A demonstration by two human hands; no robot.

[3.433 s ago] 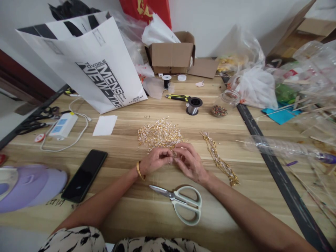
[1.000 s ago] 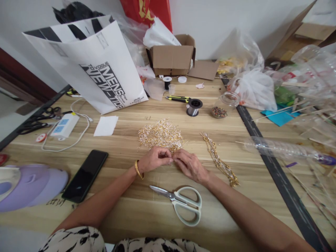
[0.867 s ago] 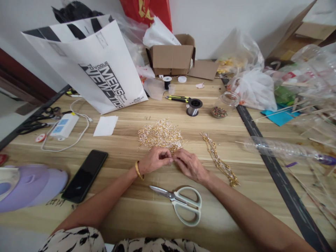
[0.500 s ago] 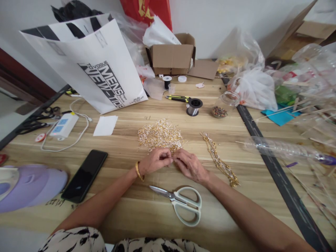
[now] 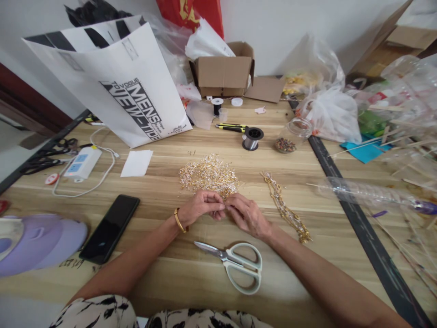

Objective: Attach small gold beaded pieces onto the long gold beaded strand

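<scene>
My left hand (image 5: 202, 206), with a gold bracelet (image 5: 180, 221) at its wrist, is closed in a pinch. Its fingertips meet those of my right hand (image 5: 247, 214), which is pinched too. Whatever sits between the fingers is too small to make out. Just beyond both hands lies a loose heap of small gold and silver beaded pieces (image 5: 208, 175). Right of my right hand, a bundle of gold and silver beaded strands (image 5: 285, 207) rests on the wooden table (image 5: 164, 282). Scissors (image 5: 235, 266) with pale handles lie below the hands, blades pointing left.
A black phone (image 5: 109, 229) and a white power strip (image 5: 83, 163) lie left. Behind the heap are a wire spool (image 5: 252, 138), a yellow-black cutter (image 5: 230, 128) and a jar of beads (image 5: 287, 145). A large paper bag (image 5: 112, 91) stands back left; plastic bags (image 5: 334, 114) crowd the right.
The fingers of my left hand have shifted slightly, with the lower ones curling more into view beneath the pinch. My right hand stays nearly still.
</scene>
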